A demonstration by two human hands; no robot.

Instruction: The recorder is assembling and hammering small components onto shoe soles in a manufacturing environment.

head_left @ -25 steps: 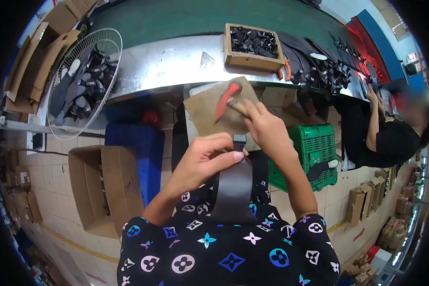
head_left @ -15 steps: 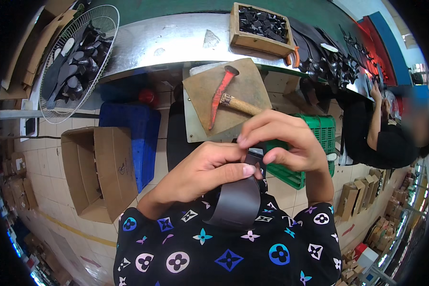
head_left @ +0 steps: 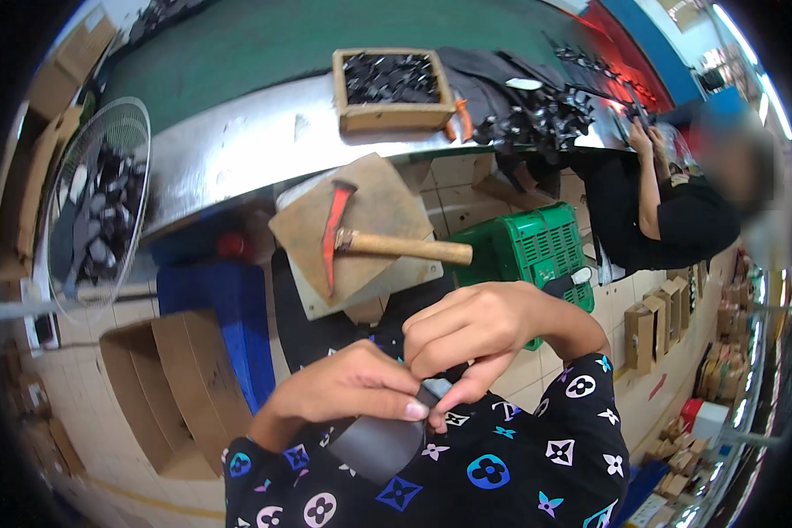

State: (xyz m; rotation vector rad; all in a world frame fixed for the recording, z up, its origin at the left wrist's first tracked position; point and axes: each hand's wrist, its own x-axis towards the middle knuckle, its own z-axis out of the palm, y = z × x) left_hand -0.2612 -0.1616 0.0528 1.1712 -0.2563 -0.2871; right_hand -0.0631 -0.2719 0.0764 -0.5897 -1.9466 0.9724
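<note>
In front of my chest I hold a wide dark grey strap (head_left: 374,447) that looks like a belt, its curved length hanging below my fingers. My left hand (head_left: 348,385) pinches the strap's upper end between thumb and fingers. Close against it, my right hand (head_left: 475,339) is closed at the same end, around a small dark piece with a shiny face (head_left: 436,387); its exact kind is partly hidden by the fingers. Beyond my hands, a hammer (head_left: 396,245) with a red head and wooden handle lies on a brown board (head_left: 304,220).
A wooden box (head_left: 396,117) of small black parts stands on the metal-edged bench, beside orange-handled pliers (head_left: 459,121) and dark straps (head_left: 537,114). A wire basket (head_left: 141,207) of black pieces, an open carton (head_left: 198,387) and a blue bin (head_left: 246,326) are left. A green crate (head_left: 546,242) and a co-worker (head_left: 678,198) are right.
My view has shifted, so the bench and board sit differently in the picture. Both hands and the strap are lower, nearer my body. My right fingers have closed in on the strap's end.
</note>
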